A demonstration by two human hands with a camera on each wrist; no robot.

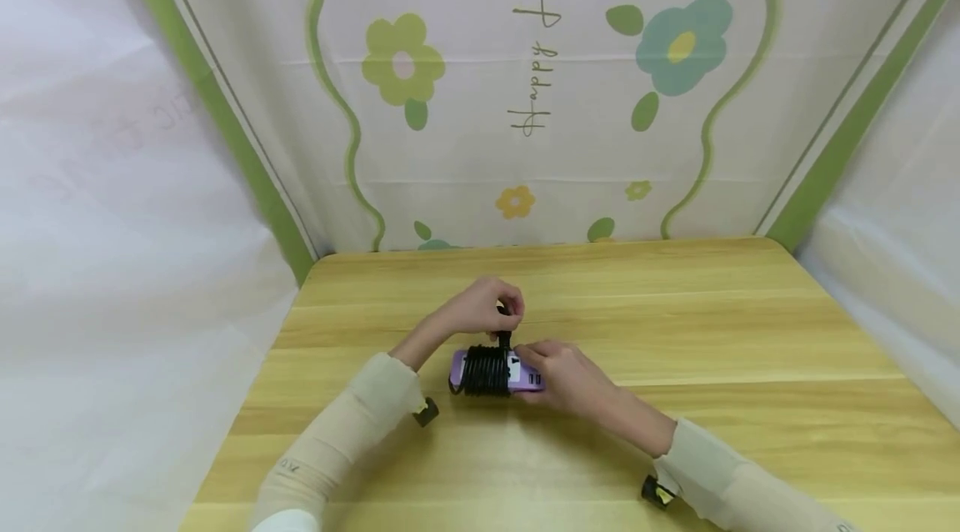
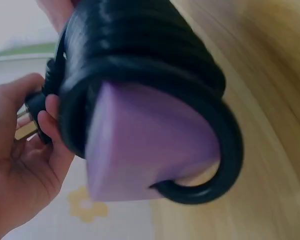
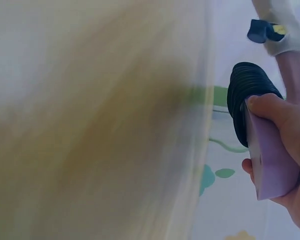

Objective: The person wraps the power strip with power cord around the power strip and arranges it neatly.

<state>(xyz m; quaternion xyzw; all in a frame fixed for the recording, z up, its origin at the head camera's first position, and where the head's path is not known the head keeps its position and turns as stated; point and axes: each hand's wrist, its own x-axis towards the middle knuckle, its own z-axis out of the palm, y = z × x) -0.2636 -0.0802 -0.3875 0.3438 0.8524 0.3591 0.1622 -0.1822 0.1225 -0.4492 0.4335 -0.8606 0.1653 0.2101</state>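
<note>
A purple power strip [image 1: 527,380] with a white face is held over the table, its black cord [image 1: 486,371] wound around it in several tight turns. My right hand [image 1: 572,379] grips its right end, thumb beside the coil in the right wrist view. At the strip's far side my left hand [image 1: 483,307] pinches the black plug [image 2: 36,111] at the cord's end. Metal prongs show between the fingers in the left wrist view. One loop of cord hangs loosely around the strip's purple left end [image 2: 145,145].
A wood-grain table [image 1: 675,315] lies under both hands. Behind it hangs a white curtain [image 1: 465,148] with printed flowers, and white sheets [image 1: 135,265] close off the sides. A small black wrist camera [image 1: 426,412] sits on the left sleeve, another [image 1: 657,492] on the right.
</note>
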